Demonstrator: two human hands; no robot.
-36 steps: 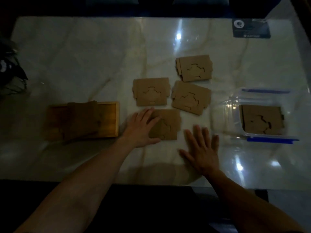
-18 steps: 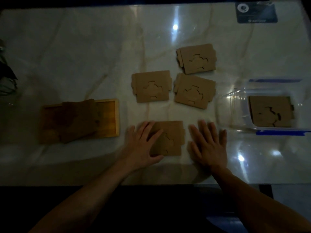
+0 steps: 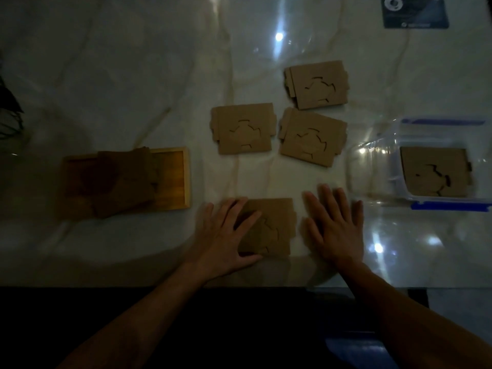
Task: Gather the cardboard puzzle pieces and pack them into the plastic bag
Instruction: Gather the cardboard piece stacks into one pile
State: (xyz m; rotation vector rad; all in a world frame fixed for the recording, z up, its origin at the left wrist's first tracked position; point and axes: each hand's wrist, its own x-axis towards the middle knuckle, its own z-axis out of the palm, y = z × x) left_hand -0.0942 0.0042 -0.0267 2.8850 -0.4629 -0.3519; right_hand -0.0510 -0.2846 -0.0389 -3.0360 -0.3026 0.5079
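Brown cardboard puzzle pieces lie on a pale marble table. My left hand [image 3: 223,235] rests flat on the left half of the nearest piece [image 3: 277,225], close to the front edge. My right hand [image 3: 336,225] lies flat on the table just right of that piece, fingers spread, holding nothing. Three more pieces sit farther back: one in the centre [image 3: 243,131], one to its right [image 3: 312,137], one behind [image 3: 316,83]. The clear plastic bag [image 3: 372,161] with a blue zip strip lies at the right, with one piece [image 3: 435,171] inside.
A shallow wooden tray [image 3: 175,177] at the left holds a dark stack of cardboard [image 3: 122,179]. A dark card [image 3: 415,12] lies at the far right corner. The table's front edge [image 3: 239,286] runs just below my hands.
My left hand has slid the nearest piece toward the front edge. My right hand has moved closer to the piece's right side.
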